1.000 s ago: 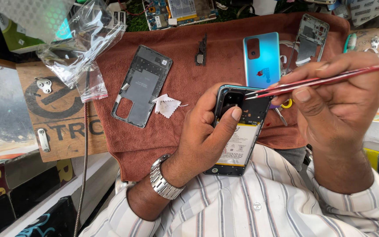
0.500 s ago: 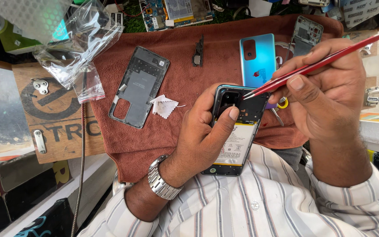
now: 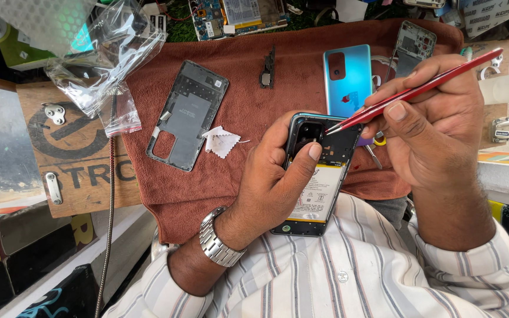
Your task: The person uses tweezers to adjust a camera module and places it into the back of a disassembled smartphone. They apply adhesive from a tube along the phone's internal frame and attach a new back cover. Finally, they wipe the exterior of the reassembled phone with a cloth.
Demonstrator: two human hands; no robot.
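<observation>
Rust-brown cloth [image 3: 254, 171] covers the tabletop; opened phone [image 3: 316, 176] under repair.
Left hand [image 3: 272, 182] clasps it; right hand [image 3: 437, 129] pinches red tweezers [image 3: 413, 94] at the camera end, calling for steady tip placement.

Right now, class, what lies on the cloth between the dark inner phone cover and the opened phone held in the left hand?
In the head view, a small white crumpled wipe lies on the brown cloth, between the dark inner cover and the opened phone in the left hand.

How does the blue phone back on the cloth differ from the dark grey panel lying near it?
The blue phone back is glossy and lies upright; the dark grey panel is matte and lies tilted. The blue one sits beside the right hand, the grey one left of the left hand. Both rest untouched on the reddish cloth, each with a camera cutout.
</observation>
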